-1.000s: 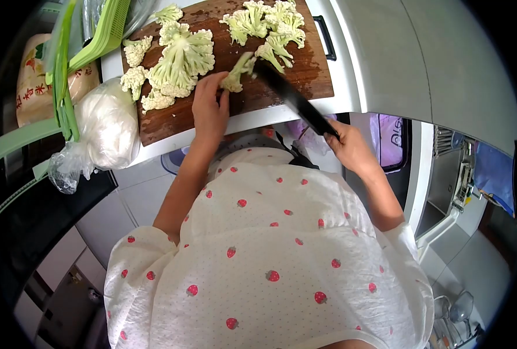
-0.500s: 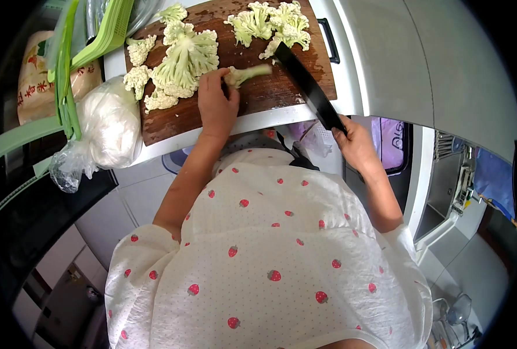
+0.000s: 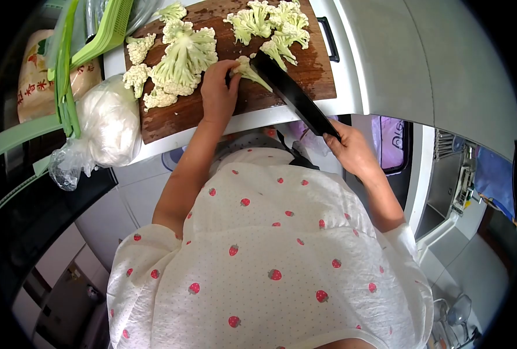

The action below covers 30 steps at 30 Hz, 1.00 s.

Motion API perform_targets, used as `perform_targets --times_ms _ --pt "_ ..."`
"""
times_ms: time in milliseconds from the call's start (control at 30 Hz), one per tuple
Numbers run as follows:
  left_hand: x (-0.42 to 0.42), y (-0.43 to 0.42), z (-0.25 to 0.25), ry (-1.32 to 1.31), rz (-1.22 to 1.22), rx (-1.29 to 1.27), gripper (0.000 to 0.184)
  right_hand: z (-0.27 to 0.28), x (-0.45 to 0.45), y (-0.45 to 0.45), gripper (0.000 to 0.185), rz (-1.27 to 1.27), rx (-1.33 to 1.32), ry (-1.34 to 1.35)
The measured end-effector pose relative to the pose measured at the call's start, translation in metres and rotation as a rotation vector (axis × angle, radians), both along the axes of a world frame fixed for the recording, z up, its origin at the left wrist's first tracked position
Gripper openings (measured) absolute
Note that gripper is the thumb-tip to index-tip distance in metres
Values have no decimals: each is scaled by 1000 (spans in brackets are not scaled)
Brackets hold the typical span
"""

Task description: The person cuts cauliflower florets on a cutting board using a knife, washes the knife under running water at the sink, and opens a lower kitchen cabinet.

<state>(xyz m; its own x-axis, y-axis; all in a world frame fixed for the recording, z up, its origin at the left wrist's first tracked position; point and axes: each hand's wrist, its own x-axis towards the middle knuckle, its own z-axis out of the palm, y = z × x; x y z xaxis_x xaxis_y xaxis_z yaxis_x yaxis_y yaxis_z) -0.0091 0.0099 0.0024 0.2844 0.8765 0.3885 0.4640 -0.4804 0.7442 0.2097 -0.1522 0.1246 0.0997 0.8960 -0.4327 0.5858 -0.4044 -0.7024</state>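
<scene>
My left hand point(image 3: 218, 90) pinches a small cauliflower floret point(image 3: 248, 71) on the wooden cutting board point(image 3: 180, 119). A dark-bladed kitchen knife point(image 3: 296, 96) is gripped by its handle in my right hand point(image 3: 353, 146). Its blade slants across the board, with the tip end over or against the floret's right side; whether it touches cannot be told. A large cauliflower piece point(image 3: 185, 61) lies left of my left hand, with several smaller florets point(image 3: 136, 78) around it. More florets point(image 3: 270, 26) are grouped at the board's far right.
A knotted plastic bag point(image 3: 110, 119) of something white sits left of the board. Behind it are a green basket point(image 3: 110, 35), long green stalks point(image 3: 65, 75) and a printed sack point(image 3: 31, 81). A black handle point(image 3: 328, 39) stands at the board's right edge.
The knife has moved left, its blade now at the floret in my left hand. That floret has turned so its stem points down to the right. My left hand has shifted slightly.
</scene>
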Motion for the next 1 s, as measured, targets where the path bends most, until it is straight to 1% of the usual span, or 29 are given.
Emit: perform_targets --times_ms 67,133,200,267,500,700,800,867,1000 --pt "1 1 -1 -20 0 7 28 0 0 3 27 13 -49 -6" --pt "1 1 1 -36 -1 14 27 -2 2 4 27 26 -43 -2" --pt "2 -1 3 4 57 75 26 -5 4 3 27 33 -40 0" --pt "2 -2 3 0 56 71 25 -7 6 4 16 60 -7 34" --pt "-1 0 -2 -4 59 30 23 6 0 7 18 39 -16 -5" --pt "-2 -1 -3 -39 39 31 22 12 -6 18 22 86 -86 -92" --pt "-3 -1 -2 -20 34 42 21 2 -11 27 23 114 -106 -172" --pt "-4 -3 0 -16 54 25 22 -11 -15 36 31 145 -212 -281" --pt "-7 -5 -2 -11 51 34 21 -26 -14 30 26 71 -144 -245"
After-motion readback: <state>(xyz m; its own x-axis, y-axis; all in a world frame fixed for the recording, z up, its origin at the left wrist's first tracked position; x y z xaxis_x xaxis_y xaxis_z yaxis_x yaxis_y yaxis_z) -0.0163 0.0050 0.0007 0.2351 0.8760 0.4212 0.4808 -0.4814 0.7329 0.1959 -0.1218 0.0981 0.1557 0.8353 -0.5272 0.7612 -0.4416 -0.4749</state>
